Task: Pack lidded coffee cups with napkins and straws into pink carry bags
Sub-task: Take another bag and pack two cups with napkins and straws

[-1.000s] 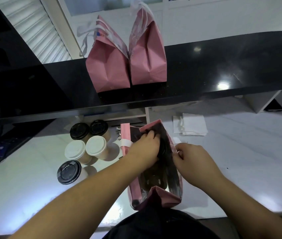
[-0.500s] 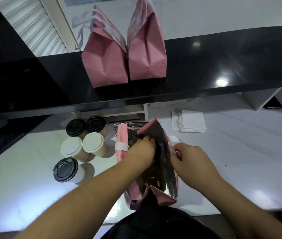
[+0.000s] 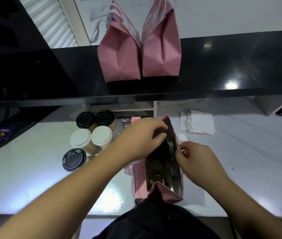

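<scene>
Open pink bag (image 3: 175, 195): left hand (image 3: 140, 135) grasps dark item inside; right hand (image 3: 195, 157) pinches rim. Risk: rim slips, bag collapses.

open pink bag (image 3: 174, 195) stands on the counter, apparently dark-lidded cups (image 3: 157, 167) inside.

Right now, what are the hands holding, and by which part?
Both hold the open pink bag on the counter. The left hand grips the far-left part of its rim; the right hand pinches the right rim edge.
</scene>
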Demonstrator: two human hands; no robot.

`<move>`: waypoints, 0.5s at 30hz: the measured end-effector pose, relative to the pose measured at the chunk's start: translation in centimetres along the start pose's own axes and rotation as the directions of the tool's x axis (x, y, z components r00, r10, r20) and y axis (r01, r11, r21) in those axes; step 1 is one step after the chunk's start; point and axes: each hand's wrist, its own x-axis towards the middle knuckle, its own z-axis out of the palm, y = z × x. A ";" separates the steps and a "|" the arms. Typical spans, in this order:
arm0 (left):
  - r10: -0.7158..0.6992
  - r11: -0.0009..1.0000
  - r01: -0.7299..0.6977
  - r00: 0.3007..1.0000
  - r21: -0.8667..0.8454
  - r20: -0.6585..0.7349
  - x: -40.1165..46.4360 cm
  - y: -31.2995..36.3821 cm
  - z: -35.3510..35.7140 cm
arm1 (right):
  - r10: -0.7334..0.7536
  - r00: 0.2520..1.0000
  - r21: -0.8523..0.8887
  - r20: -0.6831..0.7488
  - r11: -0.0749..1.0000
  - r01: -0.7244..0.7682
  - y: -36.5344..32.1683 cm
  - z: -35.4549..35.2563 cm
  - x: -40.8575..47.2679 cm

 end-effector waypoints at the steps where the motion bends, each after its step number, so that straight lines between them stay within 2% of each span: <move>1: -0.034 0.998 0.029 0.994 -0.051 -0.104 -1.0 -1.0 -0.8 | 0.001 1.000 0.006 0.000 1.000 -0.001 -0.1 0.0 0.0; 4: -0.246 0.962 0.193 0.922 -0.195 -0.300 -3.9 -5.2 -2.4 | -0.006 1.000 0.001 -0.023 1.000 0.006 -0.2 0.1 0.1; 7: -0.461 0.877 0.361 0.818 -0.318 -0.344 -6.8 -10.1 -2.5 | -0.010 1.000 -0.002 -0.027 1.000 0.010 -0.3 0.2 0.2; 9: -0.543 0.840 0.510 0.788 -0.185 -0.291 -8.8 -13.6 -1.9 | -0.004 1.000 -0.008 -0.021 1.000 0.004 -0.4 0.2 0.2; 12: -0.668 0.732 0.677 0.735 0.075 -0.115 -11.9 -17.5 -0.7 | 0.007 1.000 -0.012 -0.020 1.000 -0.007 -0.5 0.3 0.3; 15: -0.758 0.648 0.756 0.652 0.089 -0.014 -13.9 -19.3 0.4 | 0.013 1.000 0.002 -0.021 1.000 -0.013 -0.9 0.4 0.3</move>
